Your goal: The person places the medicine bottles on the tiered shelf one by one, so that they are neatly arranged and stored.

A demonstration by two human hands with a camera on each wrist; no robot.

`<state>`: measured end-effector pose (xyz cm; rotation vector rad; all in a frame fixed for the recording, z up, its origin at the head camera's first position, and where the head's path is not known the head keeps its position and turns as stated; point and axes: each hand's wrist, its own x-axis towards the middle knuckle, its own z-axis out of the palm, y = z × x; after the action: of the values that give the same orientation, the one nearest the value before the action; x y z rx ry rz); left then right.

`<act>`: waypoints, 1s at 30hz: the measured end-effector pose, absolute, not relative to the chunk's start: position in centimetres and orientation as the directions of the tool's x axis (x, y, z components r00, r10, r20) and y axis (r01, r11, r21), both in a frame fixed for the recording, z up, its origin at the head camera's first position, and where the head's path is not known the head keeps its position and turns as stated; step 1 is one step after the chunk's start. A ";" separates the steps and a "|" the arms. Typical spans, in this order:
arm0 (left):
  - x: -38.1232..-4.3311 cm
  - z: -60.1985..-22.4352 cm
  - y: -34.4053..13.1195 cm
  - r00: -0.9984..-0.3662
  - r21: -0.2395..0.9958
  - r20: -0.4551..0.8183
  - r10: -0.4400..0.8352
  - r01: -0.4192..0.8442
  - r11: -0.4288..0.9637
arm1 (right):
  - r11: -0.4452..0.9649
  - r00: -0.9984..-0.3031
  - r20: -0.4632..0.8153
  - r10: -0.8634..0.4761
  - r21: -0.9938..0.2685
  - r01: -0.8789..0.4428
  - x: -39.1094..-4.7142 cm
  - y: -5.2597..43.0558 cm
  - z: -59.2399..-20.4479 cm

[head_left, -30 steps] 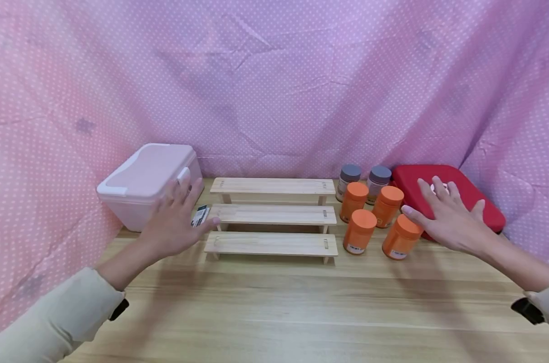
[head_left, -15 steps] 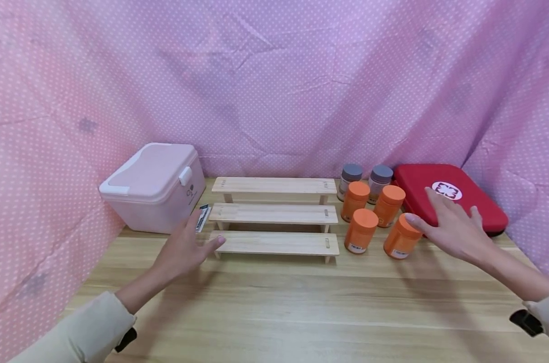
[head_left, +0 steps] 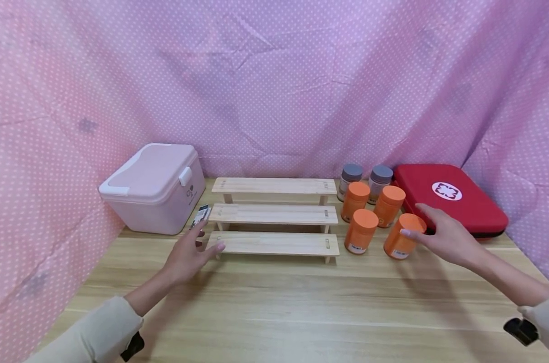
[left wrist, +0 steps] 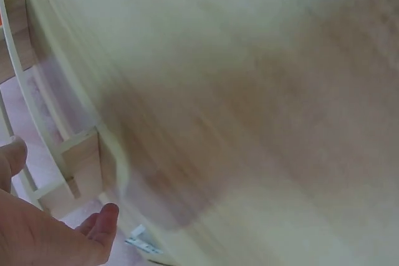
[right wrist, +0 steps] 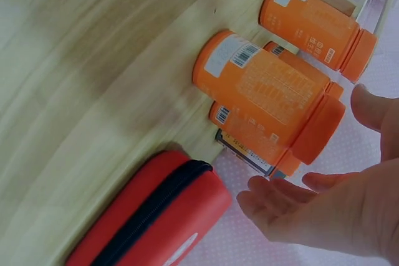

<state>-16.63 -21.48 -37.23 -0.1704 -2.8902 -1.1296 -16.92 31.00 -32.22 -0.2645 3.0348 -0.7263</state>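
Note:
My right hand [head_left: 449,239] is at the front right orange bottle [head_left: 399,245], thumb and fingers spread on either side of its cap. In the right wrist view this bottle [right wrist: 265,95] stands upright with a barcode label, and a gap shows between its cap and the fingers [right wrist: 268,207]. My left hand [head_left: 187,258], thumb apart from the fingers, hovers at the left end of the three-tier wooden rack [head_left: 274,243]. It holds nothing. The left wrist view shows the rack's end [left wrist: 81,166] right beside the fingers.
Several orange bottles [head_left: 361,233] and two grey-capped bottles [head_left: 350,174] stand right of the rack. A red zip case [head_left: 470,201] with a white emblem lies behind my right hand. At left sits a pale pink lidded box [head_left: 152,186], with a small printed packet [head_left: 202,214] beside it.
My left hand has drawn back from before the pink box, down to the rack's left end. My right hand has moved lower and closer to the front right orange bottle, uncovering the case's emblem.

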 end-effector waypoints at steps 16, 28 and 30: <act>-17.1 -39.3 -21.5 -0.999 0.843 -0.018 0.042 0.007 0.538 | 0.829 -0.987 0.000 -0.161 -0.542 -0.135 -17.0 31.0 -33.5; -17.2 -39.9 -21.9 -0.999 0.886 -0.039 0.037 -0.018 0.464 | 0.813 -0.987 0.030 -0.161 -0.563 -0.149 -17.0 31.1 -33.9; -17.2 -40.0 -21.9 -0.999 0.889 -0.041 0.036 -0.020 0.458 | 0.812 -0.986 0.035 -0.162 -0.563 -0.153 -17.0 31.1 -33.9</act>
<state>-17.25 -21.94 -40.02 -0.0146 -2.7282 -1.6634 -16.96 31.11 -33.91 -0.2593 2.9759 -0.9232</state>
